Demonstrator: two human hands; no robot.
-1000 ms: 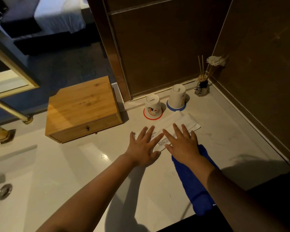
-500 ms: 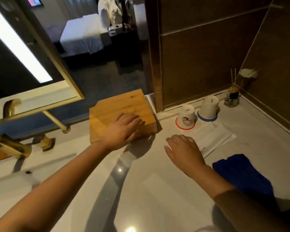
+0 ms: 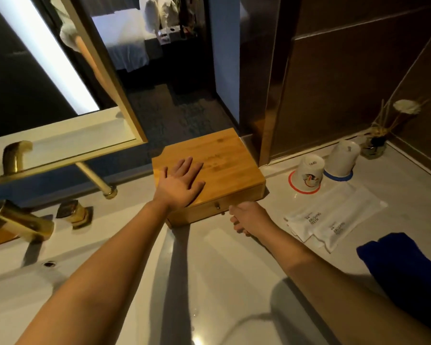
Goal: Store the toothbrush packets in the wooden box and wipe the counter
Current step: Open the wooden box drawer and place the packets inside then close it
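Both of my grips are at the wooden box point(image 3: 217, 170) in the head view. My left hand point(image 3: 178, 186) lies flat on the lid with its fingers straight and spread, so it is open and holds nothing. My right hand point(image 3: 244, 216) is low at the front of the box, just right of the small drawer knob point(image 3: 217, 206). Its fingers are curled, but I cannot tell if they hold anything or touch the knob. The drawer looks closed.

I see the box sitting on the white counter point(image 3: 209, 270), at the back, by the dark wall. The toothbrush packets point(image 3: 334, 217) lie flat on the counter to the right of the box, near my right hand but not touching it. They are white with "BRUSHING TEETH" on them, and they overlap each other. A blue cloth point(image 3: 403, 267) lies on the counter just in front of the packets, at the right edge.

Behind the packets stand two white cups upside down, one with a red rim point(image 3: 309, 175) and one with a blue rim point(image 3: 341, 159). A little jar with sticks point(image 3: 376, 143) is in the corner. A gold tap point(image 3: 18, 220) is on the left by the sink.
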